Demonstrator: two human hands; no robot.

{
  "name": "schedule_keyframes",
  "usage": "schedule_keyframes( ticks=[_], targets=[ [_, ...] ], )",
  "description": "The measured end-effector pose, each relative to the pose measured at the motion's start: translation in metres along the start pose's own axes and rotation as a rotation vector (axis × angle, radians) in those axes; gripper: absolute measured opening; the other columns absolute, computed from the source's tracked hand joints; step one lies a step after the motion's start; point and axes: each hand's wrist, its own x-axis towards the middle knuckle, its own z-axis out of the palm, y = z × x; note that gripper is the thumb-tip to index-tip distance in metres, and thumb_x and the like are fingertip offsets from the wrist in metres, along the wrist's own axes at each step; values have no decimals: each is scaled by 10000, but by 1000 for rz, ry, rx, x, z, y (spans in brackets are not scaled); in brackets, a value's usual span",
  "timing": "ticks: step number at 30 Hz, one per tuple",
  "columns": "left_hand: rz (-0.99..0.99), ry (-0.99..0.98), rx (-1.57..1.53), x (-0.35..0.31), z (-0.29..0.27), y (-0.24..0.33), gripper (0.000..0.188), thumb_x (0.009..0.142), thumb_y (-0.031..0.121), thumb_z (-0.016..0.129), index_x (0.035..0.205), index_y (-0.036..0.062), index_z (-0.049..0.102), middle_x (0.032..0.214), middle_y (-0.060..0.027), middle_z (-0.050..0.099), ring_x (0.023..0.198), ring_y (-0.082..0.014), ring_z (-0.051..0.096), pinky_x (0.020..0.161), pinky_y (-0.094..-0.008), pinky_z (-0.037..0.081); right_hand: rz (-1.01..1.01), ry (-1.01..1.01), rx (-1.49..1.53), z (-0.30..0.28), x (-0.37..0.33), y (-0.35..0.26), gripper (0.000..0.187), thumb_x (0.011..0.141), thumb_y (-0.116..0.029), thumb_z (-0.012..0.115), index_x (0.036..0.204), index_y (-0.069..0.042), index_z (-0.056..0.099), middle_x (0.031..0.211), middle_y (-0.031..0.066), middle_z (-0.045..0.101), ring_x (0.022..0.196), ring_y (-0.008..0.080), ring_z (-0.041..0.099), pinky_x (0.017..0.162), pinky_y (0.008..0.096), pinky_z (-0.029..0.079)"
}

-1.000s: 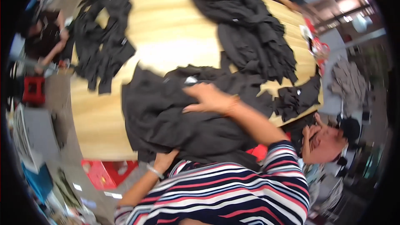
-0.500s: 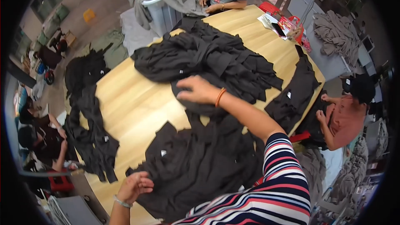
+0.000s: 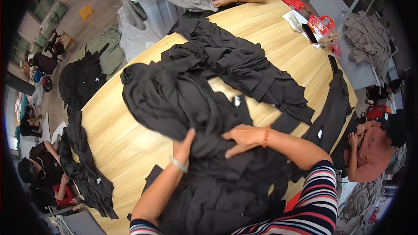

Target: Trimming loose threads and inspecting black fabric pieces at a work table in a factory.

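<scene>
A bunched dark garment [image 3: 167, 93] lies in front of me, stretching from the middle of the table toward my body. My left hand [image 3: 183, 148] holds its near left edge, thumb on top and the other fingers hidden under the cloth. My right hand [image 3: 247, 138] rests on the garment's right side, its thumb and forefinger apart. Closer to me, more dark garments [image 3: 226, 200] lie in a heap beneath my forearms. Beyond the bunched garment, a long pile of dark garments [image 3: 244, 61] spreads across the table; a small white label [image 3: 237, 101] shows near it.
The pale wooden table [image 3: 113, 148] carries dark garments along its left and right edges. A phone [image 3: 310, 34], papers and red packaging lie at the far right. Co-workers sit left and right, and another is at the far edge beside a tub [image 3: 152, 8] of grey cloth.
Both hands have come together on the bunched garment: the left moved up and right, the right moved nearer to me. The garment has shifted toward me, away from the far pile.
</scene>
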Motion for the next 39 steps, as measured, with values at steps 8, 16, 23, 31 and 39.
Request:
schedule_keyframes(
  ticks=[8, 16, 23, 31, 39],
  targets=[
    [-294, 5, -213, -30, -53, 26, 780, 904, 291, 642, 1461, 190, 106, 1221, -59, 467, 1083, -216, 527, 899, -518, 454, 265, 985, 402, -195, 75, 172, 872, 785, -406, 750, 1416, 31, 335, 1310, 213, 498, 1199, 244, 502, 998, 339, 416],
    [-199, -60, -353, 24, -23, 25, 633, 889, 371, 652, 1360, 30, 402, 1316, -99, 529, 1176, -270, 535, 994, -457, 442, 14, 373, 565, -104, 149, 102, 770, 881, -383, 649, 1458, -14, 296, 1423, 157, 425, 1275, 214, 437, 1052, 313, 353],
    [-353, -176, -598, -54, 1, 25, 542, 896, 262, 652, 1333, 6, 458, 1352, -111, 512, 1218, -245, 513, 1046, -395, 415, 404, 257, 592, -47, 121, 69, 1008, 776, -606, 657, 1426, 77, 298, 1414, 183, 419, 1319, 253, 397, 1088, 307, 305],
    [670, -116, 405, -188, 62, 84, 576, 921, 265, 549, 1401, 4, 368, 1466, -140, 374, 1349, -266, 345, 1137, -375, 249, 5, -235, 476, -7, 24, 19, 1091, 704, -629, 705, 1414, 89, 293, 1433, 239, 362, 1353, 303, 343, 1130, 359, 252],
    [608, 186, 14, -367, -30, 48, 573, 922, 266, 511, 1409, 11, 348, 1456, -142, 373, 1325, -255, 362, 1128, -362, 255, 43, -489, 113, -7, -10, -226, 1129, 681, -653, 708, 1410, 100, 288, 1425, 257, 363, 1352, 318, 342, 1127, 370, 260]
  ],
)
